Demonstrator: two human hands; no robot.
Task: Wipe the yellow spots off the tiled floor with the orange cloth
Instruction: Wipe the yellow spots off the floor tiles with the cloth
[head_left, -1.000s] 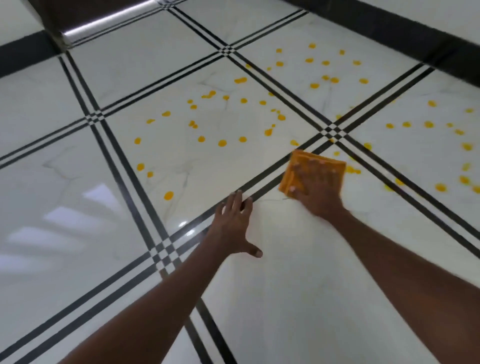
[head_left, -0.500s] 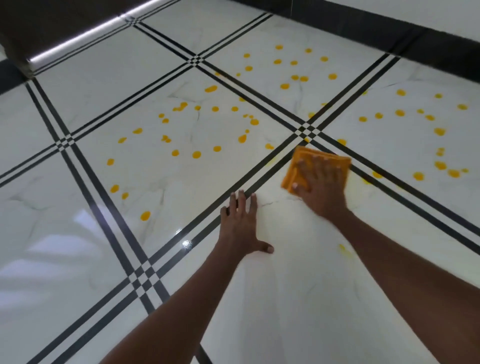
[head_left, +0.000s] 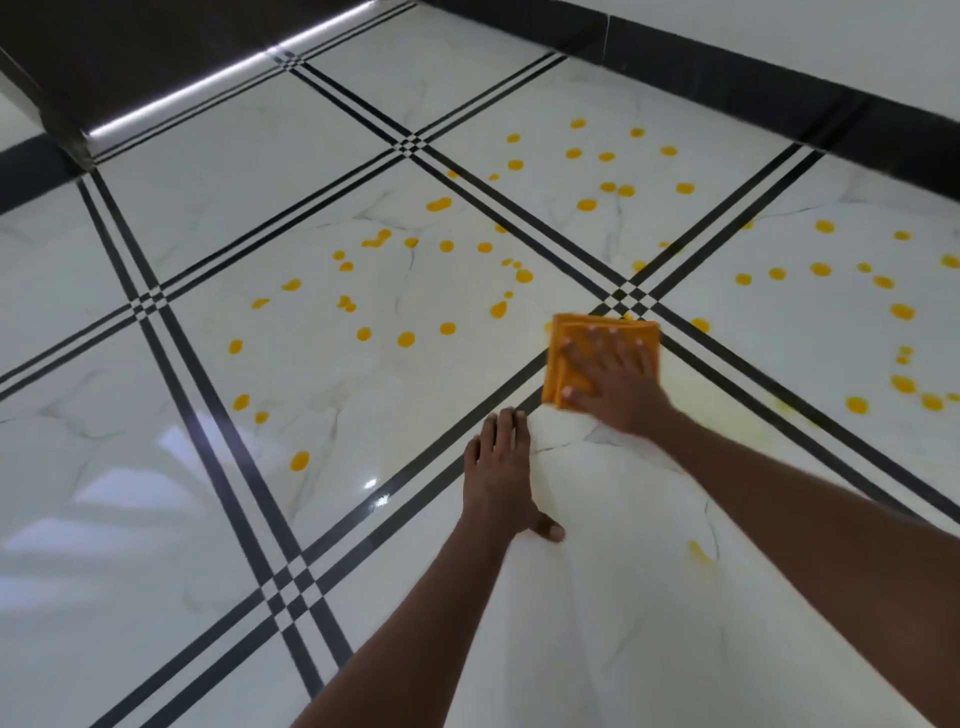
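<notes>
A folded orange cloth (head_left: 566, 332) lies flat on the white tiled floor (head_left: 156, 519), just below a crossing of black grout lines. My right hand (head_left: 618, 379) presses down on it with fingers spread. My left hand (head_left: 498, 478) rests flat on the tile below and left of the cloth, holding nothing. Several yellow spots (head_left: 405, 339) dot the tile left of the cloth; more yellow spots (head_left: 587, 204) lie on the far tile and others (head_left: 904, 384) on the right tile. A faint yellow smear (head_left: 698, 551) sits between my forearms.
A dark skirting board (head_left: 727, 67) runs along the white wall at the upper right. A dark piece of furniture with a bright metal strip (head_left: 182, 93) stands at the upper left. Black triple lines (head_left: 218, 405) divide the glossy tiles.
My right hand has slid the cloth a little up and left toward the line crossing. The view has shifted, so the spots sit lower. My left hand stays planted.
</notes>
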